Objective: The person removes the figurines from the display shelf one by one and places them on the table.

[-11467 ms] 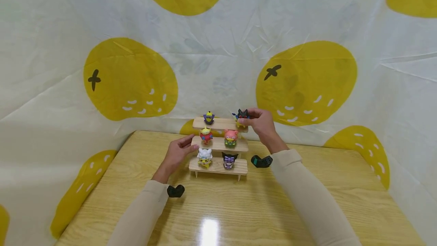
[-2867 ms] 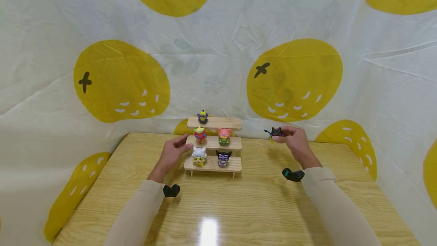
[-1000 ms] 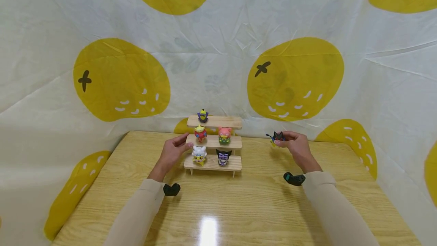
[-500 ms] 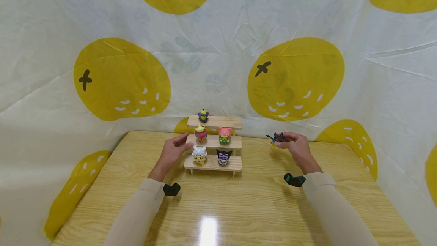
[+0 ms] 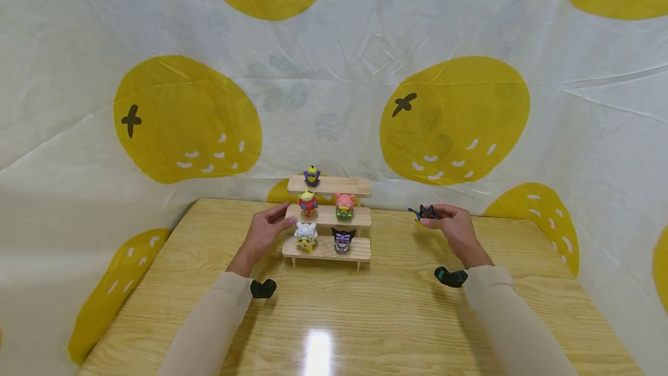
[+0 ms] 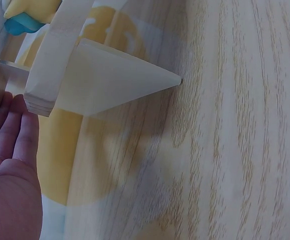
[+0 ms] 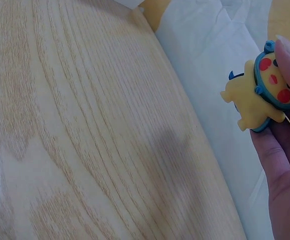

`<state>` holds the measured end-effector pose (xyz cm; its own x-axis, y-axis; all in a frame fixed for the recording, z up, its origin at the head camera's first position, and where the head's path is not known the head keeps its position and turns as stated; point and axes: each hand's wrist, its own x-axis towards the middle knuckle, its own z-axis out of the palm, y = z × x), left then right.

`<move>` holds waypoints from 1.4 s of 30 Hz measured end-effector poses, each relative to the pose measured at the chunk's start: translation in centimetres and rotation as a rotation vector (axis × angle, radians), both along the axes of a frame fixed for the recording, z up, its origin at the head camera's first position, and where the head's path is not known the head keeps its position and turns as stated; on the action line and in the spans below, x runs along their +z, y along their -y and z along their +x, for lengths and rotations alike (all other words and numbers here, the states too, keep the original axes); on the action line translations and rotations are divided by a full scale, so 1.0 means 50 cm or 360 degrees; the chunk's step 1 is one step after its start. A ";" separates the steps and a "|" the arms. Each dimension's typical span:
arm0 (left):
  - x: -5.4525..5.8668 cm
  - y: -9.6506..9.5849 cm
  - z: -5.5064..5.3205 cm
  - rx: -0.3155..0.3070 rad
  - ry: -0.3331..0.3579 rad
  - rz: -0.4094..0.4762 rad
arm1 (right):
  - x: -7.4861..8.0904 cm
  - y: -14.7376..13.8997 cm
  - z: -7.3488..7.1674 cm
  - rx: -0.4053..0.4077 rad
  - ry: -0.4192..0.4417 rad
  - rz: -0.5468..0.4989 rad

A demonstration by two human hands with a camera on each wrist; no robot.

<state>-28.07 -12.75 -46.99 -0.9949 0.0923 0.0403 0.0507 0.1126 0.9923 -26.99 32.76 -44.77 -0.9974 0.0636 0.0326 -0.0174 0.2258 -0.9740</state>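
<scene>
One pale cloth printed with yellow fruit (image 5: 323,39) makes the backdrop, and the wood-grained table (image 5: 376,324) spreads beneath. Next in size comes the three-tier stand (image 5: 361,215), the dial's centre for the head view. At nine o'clock, the left hand (image 5: 264,234) lies with its fingers nearly straight and side by side, thumb apart, fingertips at the stand's end; how firmly they press, if at all, I cannot tell. At three o'clock, well apart from the stand, the right hand (image 5: 456,225) pinches the cat-eared figurine (image 5: 427,212) between thumb and fingers; its feet hang free above the table.

Smaller things fill the shelves: the pink figure (image 5: 344,206) towards two o'clock, the white-capped figure (image 5: 305,238) at eight, the bow-faced figure (image 5: 342,241) at five, the red-suited figure (image 5: 308,204) at ten and the caped figure (image 5: 312,176) at eleven.

The step in hand looks like carrying the cat-eared figurine while the stand is steadied. Moving it calls for a firm pinch, feet downward, without brushing the shelves.
</scene>
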 end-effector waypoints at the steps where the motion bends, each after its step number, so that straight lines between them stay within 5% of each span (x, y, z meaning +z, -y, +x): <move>1: 0.000 0.000 0.000 -0.0002 -0.0002 -0.0003 | 0.000 0.000 0.000 -0.0002 0.0000 -0.0003; 42: -0.004 0.003 -0.004 -0.0054 -0.0028 -0.0001 | -0.029 -0.008 0.005 -0.0030 0.0053 -0.0052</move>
